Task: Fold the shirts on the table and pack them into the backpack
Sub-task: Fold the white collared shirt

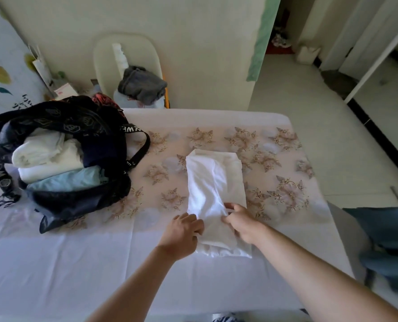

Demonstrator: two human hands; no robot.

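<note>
Left hand (184,231) and right hand (242,223) each hold a pinching grip on the near end of the white shirt (214,182), a soft long rectangle on the floral-clothed tabletop (286,159). Farther left, the dark backpack (89,126) gapes, holding rolled white and blue fabric.

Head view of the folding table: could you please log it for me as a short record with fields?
shirt: white shirt, folded into a long strip, flat on the table
left: left grip holds the strip's near left edge
right: right grip pinches cloth at the near end
backpack: dark backpack, open, left of the shirt, not touching it
packed: white folded clothes and a light blue garment inside
behind: grey garment on a chair
</note>
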